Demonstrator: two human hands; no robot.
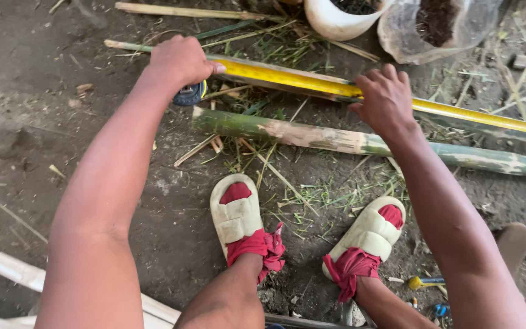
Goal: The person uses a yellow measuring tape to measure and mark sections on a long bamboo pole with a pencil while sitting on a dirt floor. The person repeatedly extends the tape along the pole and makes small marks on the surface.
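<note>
Your left hand [181, 61] sits in the upper left of the frame, fingers curled shut around the dark case of a tape measure [190, 93], thumb stretched out flat along the yellow tape blade [287, 77]. That blade runs from your left hand rightward and slightly down, across the upper middle and out past the right edge, lying along the farther bamboo pole [153, 50]. Your right hand [386, 100] is just right of centre in the upper half, fingers bent and spread, their tips pressing down on the blade; whether it pinches anything you cannot tell. Just below both hands, a second, thicker green bamboo pole [312, 135] lies across the middle of the frame on the dirt ground [25, 122]. Your feet in pale sandals [236, 216] with red cloth stand at lower centre. At the top edge, a white pot [336, 21] stands beside a clear plastic bag of soil [436, 27].
</note>
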